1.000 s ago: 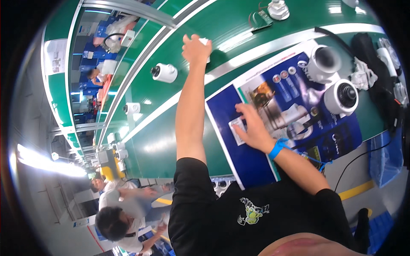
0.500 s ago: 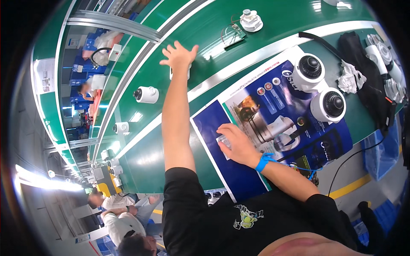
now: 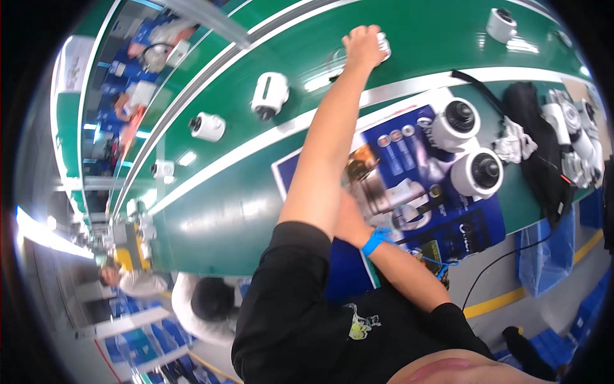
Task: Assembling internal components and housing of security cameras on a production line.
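My left hand [image 3: 364, 47] reaches far over the green conveyor belt, its fingers curled onto a white round part [image 3: 384, 47] with stepped rings. Most of that part is behind the fingers. Nearer to me, my right hand [image 3: 348, 221], with a blue band at its wrist, rests over a glossy printed sheet [image 3: 390, 160]. My left forearm hides its fingers, so what they hold does not show. Two white dome cameras [image 3: 458, 123] with black ribbed rings stand at the sheet's right side.
White camera housings [image 3: 270, 95] sit spaced along the belt [image 3: 307, 38], another [image 3: 501, 25] at the far right. Crumpled white cloth [image 3: 515, 141], a black bag [image 3: 534, 128] and several white parts [image 3: 569, 128] lie at right. A metal rail [image 3: 211, 77] borders the belt; people sit at lower left.
My left hand has swung right, from spread beside a white housing to closed on the white round part. The right hand's fingers are now behind my left forearm. The view has shifted.
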A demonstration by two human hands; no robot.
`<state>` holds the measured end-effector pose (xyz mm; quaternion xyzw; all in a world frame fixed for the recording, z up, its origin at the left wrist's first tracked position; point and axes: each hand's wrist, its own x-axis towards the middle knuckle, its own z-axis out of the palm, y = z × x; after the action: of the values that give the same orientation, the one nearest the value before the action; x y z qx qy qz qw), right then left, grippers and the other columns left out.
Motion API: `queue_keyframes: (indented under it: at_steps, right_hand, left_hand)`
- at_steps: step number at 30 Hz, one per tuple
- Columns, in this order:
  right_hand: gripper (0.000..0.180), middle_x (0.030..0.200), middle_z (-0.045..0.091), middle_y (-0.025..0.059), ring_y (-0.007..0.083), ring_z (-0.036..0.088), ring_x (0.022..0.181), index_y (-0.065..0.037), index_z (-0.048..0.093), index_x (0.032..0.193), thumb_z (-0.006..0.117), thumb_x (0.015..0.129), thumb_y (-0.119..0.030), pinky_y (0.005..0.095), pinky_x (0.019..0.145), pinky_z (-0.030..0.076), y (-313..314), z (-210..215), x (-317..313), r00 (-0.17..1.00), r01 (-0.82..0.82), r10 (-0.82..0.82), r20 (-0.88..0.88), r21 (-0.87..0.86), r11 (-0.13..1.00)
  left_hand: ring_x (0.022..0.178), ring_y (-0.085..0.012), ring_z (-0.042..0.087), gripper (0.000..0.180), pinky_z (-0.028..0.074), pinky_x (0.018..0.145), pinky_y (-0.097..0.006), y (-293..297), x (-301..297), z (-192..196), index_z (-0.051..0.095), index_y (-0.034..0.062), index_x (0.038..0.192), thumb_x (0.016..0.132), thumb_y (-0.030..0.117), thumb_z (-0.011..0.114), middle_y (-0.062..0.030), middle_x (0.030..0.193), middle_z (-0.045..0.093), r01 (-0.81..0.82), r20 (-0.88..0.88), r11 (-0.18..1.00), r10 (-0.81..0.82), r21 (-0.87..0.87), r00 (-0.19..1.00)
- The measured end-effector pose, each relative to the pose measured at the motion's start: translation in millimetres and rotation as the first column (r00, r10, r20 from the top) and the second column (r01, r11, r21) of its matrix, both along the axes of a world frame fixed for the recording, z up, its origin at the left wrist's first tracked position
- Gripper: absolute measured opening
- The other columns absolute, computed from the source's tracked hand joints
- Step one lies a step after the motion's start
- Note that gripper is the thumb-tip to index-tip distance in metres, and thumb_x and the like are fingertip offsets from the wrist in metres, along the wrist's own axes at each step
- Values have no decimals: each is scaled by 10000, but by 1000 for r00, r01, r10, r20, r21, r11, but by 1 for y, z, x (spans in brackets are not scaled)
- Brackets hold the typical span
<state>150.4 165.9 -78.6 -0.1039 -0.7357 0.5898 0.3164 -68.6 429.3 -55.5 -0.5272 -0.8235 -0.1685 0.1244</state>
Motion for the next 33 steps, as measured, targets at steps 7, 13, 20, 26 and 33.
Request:
queue_keyframes:
  at_steps: [7, 13, 20, 26, 33]
  right_hand:
    - [230, 992, 579, 145, 340, 572, 946, -21, 590, 964, 657, 747, -55, 401, 828, 477, 4, 3, -3, 1000, -9, 10, -6, 139, 990]
    - [189, 920, 594, 105, 307, 591, 848, -39, 597, 909, 664, 732, -39, 391, 720, 483, 4, -2, 1, 998, -18, 35, -57, 276, 961]
    - [172, 899, 642, 130, 338, 607, 858, -60, 632, 913, 656, 765, -145, 432, 769, 474, -8, -8, 6, 947, -249, 318, -36, 540, 804]
    - [260, 1026, 622, 183, 350, 564, 1008, -36, 606, 1033, 536, 857, -214, 428, 891, 413, -1, -16, 9, 934, -350, 327, 141, 534, 769]
    - [174, 1009, 553, 132, 273, 513, 945, -60, 558, 987, 531, 874, -190, 375, 839, 386, 1, -51, -3, 913, -407, 388, 126, 353, 843]
  left_hand:
    - [1141, -303, 454, 534, 336, 976, -441, -45, -12, 20, 616, 121, 1090, 627, 328, 781, -106, 1110, 576, 367, -187, 882, -323, 297, 928]
    - [1087, -283, 507, 486, 401, 912, -437, -136, 56, 75, 606, 150, 1044, 625, 319, 786, -54, 1045, 587, 722, -273, 684, -679, 102, 682]
    - [1140, -255, 483, 506, 371, 934, -429, -216, 147, 47, 583, 144, 1083, 639, 277, 785, -62, 1066, 563, 725, -45, 676, -735, -134, 677]
    - [1236, -307, 402, 685, 338, 1009, -453, -217, 172, 48, 530, 133, 1225, 604, 226, 804, -89, 1229, 497, 655, 2, 734, -666, -179, 746]
    - [1201, -348, 452, 721, 424, 979, -422, -147, 207, 79, 487, 119, 1279, 645, 276, 793, -148, 1302, 457, 550, 43, 754, -602, 359, 797]
